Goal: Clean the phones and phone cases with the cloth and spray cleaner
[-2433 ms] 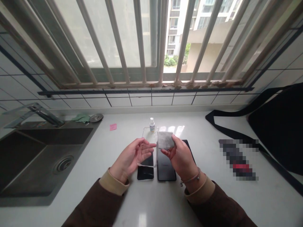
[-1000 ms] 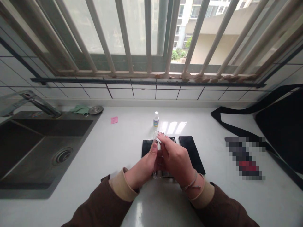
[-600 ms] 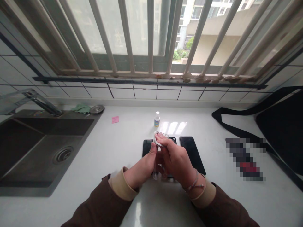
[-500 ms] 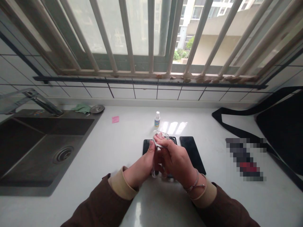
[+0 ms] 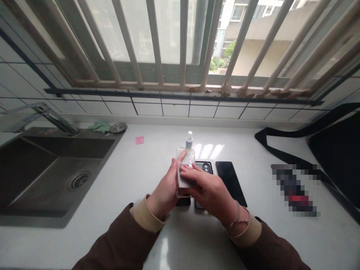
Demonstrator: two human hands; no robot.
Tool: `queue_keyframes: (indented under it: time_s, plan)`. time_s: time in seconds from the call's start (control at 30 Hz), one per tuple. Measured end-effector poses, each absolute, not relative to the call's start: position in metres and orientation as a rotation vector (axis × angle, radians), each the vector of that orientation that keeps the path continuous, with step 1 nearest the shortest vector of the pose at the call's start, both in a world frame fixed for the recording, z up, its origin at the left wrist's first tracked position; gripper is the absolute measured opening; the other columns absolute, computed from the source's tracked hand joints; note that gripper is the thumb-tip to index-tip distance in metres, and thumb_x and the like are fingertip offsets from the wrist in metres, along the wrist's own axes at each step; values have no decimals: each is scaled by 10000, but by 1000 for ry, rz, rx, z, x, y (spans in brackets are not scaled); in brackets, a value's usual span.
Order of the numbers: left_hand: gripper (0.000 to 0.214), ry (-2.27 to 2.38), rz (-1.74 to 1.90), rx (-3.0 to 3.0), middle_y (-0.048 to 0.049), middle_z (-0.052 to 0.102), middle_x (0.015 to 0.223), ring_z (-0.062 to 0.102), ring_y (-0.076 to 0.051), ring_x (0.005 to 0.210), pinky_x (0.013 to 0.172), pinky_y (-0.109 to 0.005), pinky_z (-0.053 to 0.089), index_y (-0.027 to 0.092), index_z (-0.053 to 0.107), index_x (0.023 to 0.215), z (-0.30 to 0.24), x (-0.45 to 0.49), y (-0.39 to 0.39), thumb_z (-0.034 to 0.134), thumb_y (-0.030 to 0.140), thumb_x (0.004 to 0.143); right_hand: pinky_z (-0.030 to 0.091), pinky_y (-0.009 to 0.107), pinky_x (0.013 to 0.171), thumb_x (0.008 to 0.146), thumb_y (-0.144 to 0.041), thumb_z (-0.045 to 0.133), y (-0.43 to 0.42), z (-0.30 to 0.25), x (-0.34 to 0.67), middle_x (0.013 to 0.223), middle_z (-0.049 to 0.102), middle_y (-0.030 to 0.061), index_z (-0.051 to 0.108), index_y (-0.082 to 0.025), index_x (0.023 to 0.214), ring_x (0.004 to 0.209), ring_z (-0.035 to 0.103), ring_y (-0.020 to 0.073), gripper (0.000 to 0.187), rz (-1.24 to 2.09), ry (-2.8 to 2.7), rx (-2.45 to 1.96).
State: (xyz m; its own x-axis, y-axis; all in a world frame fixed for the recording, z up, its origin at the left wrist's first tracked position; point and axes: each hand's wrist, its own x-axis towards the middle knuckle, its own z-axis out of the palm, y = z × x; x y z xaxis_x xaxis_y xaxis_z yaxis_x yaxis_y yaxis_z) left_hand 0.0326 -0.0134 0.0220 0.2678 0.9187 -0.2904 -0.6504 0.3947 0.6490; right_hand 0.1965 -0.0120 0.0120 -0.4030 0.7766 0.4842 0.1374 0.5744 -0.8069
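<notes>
My left hand (image 5: 164,191) grips a clear phone case (image 5: 180,152) by its left edge, tilted up above the counter. Fingers of my right hand (image 5: 210,187) press a small greyish cloth (image 5: 185,182) against the case's face; the palm side is hidden. Below the hands lies a dark phone or phone case (image 5: 207,167) with round camera rings, partly covered. To its right rests a flat black phone-like slab (image 5: 231,182). Another black slab (image 5: 183,202) shows only in part beneath the clear case. Behind the case stands a small white bottle (image 5: 189,139) with a label.
A dark sink (image 5: 53,187) with a chrome faucet (image 5: 57,120) occupies the left. Near it are a green cloth (image 5: 99,126), a metal drain cover (image 5: 118,128) and a pink note (image 5: 140,140). A black strapped bag (image 5: 337,146) and a blurred-out item (image 5: 295,191) lie right.
The clear case has turned so its flat face now shows, and the right hand's fingers lie spread with the cloth on it. The view has shifted slightly.
</notes>
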Motion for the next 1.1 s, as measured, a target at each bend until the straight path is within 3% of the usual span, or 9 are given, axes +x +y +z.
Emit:
queue_keyframes:
  time_s: [0.2,0.33,0.4,0.5,0.6,0.7,0.77,0.93,1.1]
  plan:
    - [598,731,1082,433,-132,734,1399,759,-279,1156,1024,-451,618,333,348,1730,23,34,-13,365,506,1157,488,590,1270,957,-158,763,-9,5,199,1365,776,-11,803,-386,1293,1332,730,281,408,805,-1908,-779]
    - [609,726,1030,506,-122,758,1305,799,-258,953,845,-431,658,404,239,1747,19,31,-13,322,532,1157,547,562,1223,979,-182,734,-11,10,199,1338,797,5,825,-353,1260,1282,763,280,342,710,-1892,-834]
    - [652,695,962,548,-121,776,1176,801,-260,829,755,-416,649,412,178,1752,18,28,-14,324,587,1141,640,503,1094,996,-231,729,-12,15,201,1249,837,24,846,-326,1206,1160,810,271,259,682,-1779,-978]
    - [739,634,851,553,-139,767,1069,814,-298,842,780,-439,640,355,118,1760,20,25,-15,327,650,1115,693,409,843,1032,-361,702,-11,20,207,1004,866,28,862,-288,1098,875,817,238,188,697,-1478,-1253]
    - [756,640,817,549,-149,756,1086,815,-313,900,816,-460,640,367,78,1755,21,26,-17,333,662,1107,676,415,924,1016,-358,725,-7,16,212,1027,865,23,867,-303,1121,908,812,243,185,582,-1355,-1322]
    - [709,688,811,604,-122,740,1043,785,-267,814,742,-406,638,379,181,1741,18,32,-19,345,656,1110,620,450,1115,965,-229,759,-4,5,210,1256,836,5,846,-364,1227,1167,801,272,308,539,-1623,-1147]
    - [676,706,812,638,-101,727,991,744,-231,742,686,-372,630,350,278,1719,13,35,-19,338,647,1115,625,473,1128,971,-187,729,-2,-3,207,1321,811,12,832,-357,1256,1237,783,283,347,525,-1821,-1068]
    - [697,668,800,682,-88,724,964,713,-224,715,658,-377,627,312,365,1672,2,37,-18,349,698,1093,615,460,1155,1041,-138,618,-1,-7,204,1433,748,130,774,-193,1316,1326,737,290,321,235,-2033,-999]
    - [729,676,748,750,-130,708,999,688,-213,751,673,-352,600,151,696,1268,2,35,-17,325,748,1076,635,440,1132,1065,-97,557,-1,-5,204,1451,727,184,731,-142,1312,1337,728,286,306,137,-2057,-930]
